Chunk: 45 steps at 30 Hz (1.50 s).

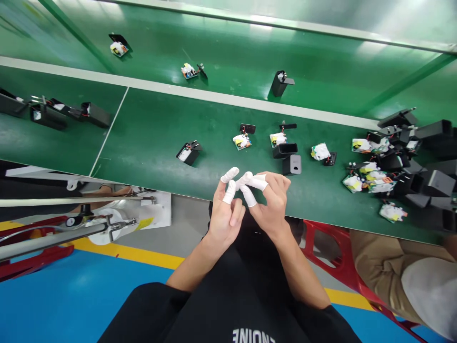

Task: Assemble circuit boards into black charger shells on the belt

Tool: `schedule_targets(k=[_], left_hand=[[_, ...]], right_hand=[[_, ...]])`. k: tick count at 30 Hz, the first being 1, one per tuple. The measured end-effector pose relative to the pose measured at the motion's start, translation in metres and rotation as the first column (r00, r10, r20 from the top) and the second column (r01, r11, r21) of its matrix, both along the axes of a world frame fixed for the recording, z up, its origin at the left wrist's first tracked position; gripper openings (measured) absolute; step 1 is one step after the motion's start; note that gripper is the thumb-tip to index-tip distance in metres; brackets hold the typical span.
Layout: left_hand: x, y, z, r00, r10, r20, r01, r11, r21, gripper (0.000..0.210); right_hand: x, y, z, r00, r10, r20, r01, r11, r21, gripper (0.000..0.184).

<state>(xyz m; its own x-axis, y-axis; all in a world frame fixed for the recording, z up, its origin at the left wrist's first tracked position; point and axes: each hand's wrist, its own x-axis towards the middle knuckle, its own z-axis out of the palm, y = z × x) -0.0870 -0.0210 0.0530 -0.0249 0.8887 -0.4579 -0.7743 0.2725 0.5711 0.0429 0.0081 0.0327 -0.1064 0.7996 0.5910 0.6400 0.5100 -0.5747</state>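
My left hand (pixel 225 214) is raised over the table's near edge, with white finger cots on two outstretched fingers and the others curled. Close beside it, my right hand (pixel 270 197) also wears white finger cots; its thumb and finger are pinched together at a small white bit whose nature I cannot make out, almost touching the left fingertips. Beyond the hands lie a circuit board (pixel 242 141) with a black plug cover, another board (pixel 277 139), an open black housing (pixel 284 150) and a black adapter case (pixel 292 165). Both hands are apart from these parts.
On the green table (pixel 150 138), a half-open adapter (pixel 189 152) lies left and a board (pixel 320 151) right. Several boards and black housings (pixel 424 181) crowd the right end. A press-like machine (pixel 107 224) stands left; a person (pixel 385 267) sits right near a red stool (pixel 330 247).
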Motion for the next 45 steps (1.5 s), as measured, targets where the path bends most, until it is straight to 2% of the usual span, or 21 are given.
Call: schedule_targets(k=[3, 6, 11, 13, 16, 19, 21, 23, 26, 29, 34, 37, 39, 41, 42, 43, 45], left_hand=[[0.0, -0.003, 0.003, 0.997, -0.031, 0.073, 0.031, 1.0, 0.005, 0.033], [-0.006, -0.005, 0.008, 0.983, -0.063, 0.175, 0.059, 0.998, 0.03, 0.038], [-0.016, -0.011, 0.013, 0.938, -0.065, 0.34, 0.073, 0.997, -0.009, 0.028], [-0.018, -0.014, 0.011, 0.941, -0.074, 0.33, 0.076, 0.997, 0.008, 0.025], [-0.023, -0.017, 0.009, 0.949, -0.126, 0.289, 0.119, 0.992, 0.044, 0.028], [-0.027, -0.017, 0.011, 0.945, -0.21, 0.25, 0.206, 0.978, 0.043, 0.024], [-0.028, -0.015, 0.014, 0.937, -0.265, 0.227, 0.264, 0.964, 0.038, 0.026], [-0.028, -0.014, 0.016, 0.925, -0.311, 0.219, 0.309, 0.95, 0.043, 0.031], [-0.025, -0.014, 0.016, 0.913, -0.348, 0.215, 0.345, 0.937, 0.051, 0.037], [-0.023, -0.018, 0.015, 0.902, -0.389, 0.186, 0.383, 0.921, 0.073, 0.033], [-0.02, -0.031, 0.015, 0.854, -0.519, 0.014, 0.508, 0.842, 0.182, 0.034], [-0.016, -0.037, 0.013, 0.894, -0.428, -0.134, 0.448, 0.865, 0.225, 0.03], [-0.013, -0.038, 0.006, 0.927, -0.304, -0.218, 0.357, 0.892, 0.278, 0.024], [-0.011, -0.034, -0.006, 0.928, -0.124, -0.352, 0.239, 0.921, 0.306, 0.018], [-0.012, -0.031, -0.013, 0.893, -0.005, -0.451, 0.167, 0.933, 0.319, 0.014], [-0.013, -0.026, -0.022, 0.821, 0.12, -0.558, 0.102, 0.931, 0.351, 0.01], [-0.018, -0.016, -0.039, 0.611, 0.315, -0.726, 0.079, 0.888, 0.453, 0.007]], right_hand=[[0.0, 0.0, 0.001, 0.999, -0.003, 0.052, -0.002, 0.995, 0.097, 0.013], [0.003, 0.001, 0.002, 0.991, 0.038, 0.128, -0.056, 0.989, 0.138, 0.016], [0.007, 0.001, 0.006, 0.974, 0.138, 0.181, -0.174, 0.965, 0.195, 0.024], [0.011, 0.0, 0.009, 0.972, 0.189, 0.141, -0.215, 0.957, 0.196, 0.023], [0.023, 0.002, 0.017, 0.961, 0.275, -0.013, -0.272, 0.958, 0.093, 0.017], [0.038, 0.008, 0.029, 0.935, 0.346, -0.077, -0.35, 0.935, -0.054, 0.032], [0.046, 0.012, 0.036, 0.898, 0.44, -0.014, -0.439, 0.893, -0.101, 0.034], [0.05, 0.015, 0.04, 0.862, 0.502, 0.073, -0.495, 0.864, -0.095, 0.027], [0.052, 0.014, 0.045, 0.852, 0.479, 0.212, -0.476, 0.877, -0.066, 0.019], [0.051, 0.012, 0.049, 0.836, 0.436, 0.333, -0.444, 0.894, -0.054, 0.02], [0.054, 0.003, 0.046, 0.826, 0.402, 0.395, -0.444, 0.896, 0.017, 0.024], [0.055, -0.008, 0.031, 0.86, 0.391, 0.327, -0.426, 0.904, 0.038, 0.019], [0.054, -0.014, 0.019, 0.894, 0.383, 0.231, -0.404, 0.913, 0.05, 0.019], [0.053, -0.013, 0.008, 0.936, 0.338, 0.1, -0.341, 0.94, 0.014, 0.028], [0.053, -0.01, 0.005, 0.952, 0.306, 0.026, -0.305, 0.952, -0.031, 0.035], [0.054, -0.006, 0.002, 0.959, 0.279, -0.044, -0.282, 0.955, -0.088, 0.041], [0.055, 0.008, -0.002, 0.949, 0.276, -0.155, -0.305, 0.929, -0.212, 0.049]])
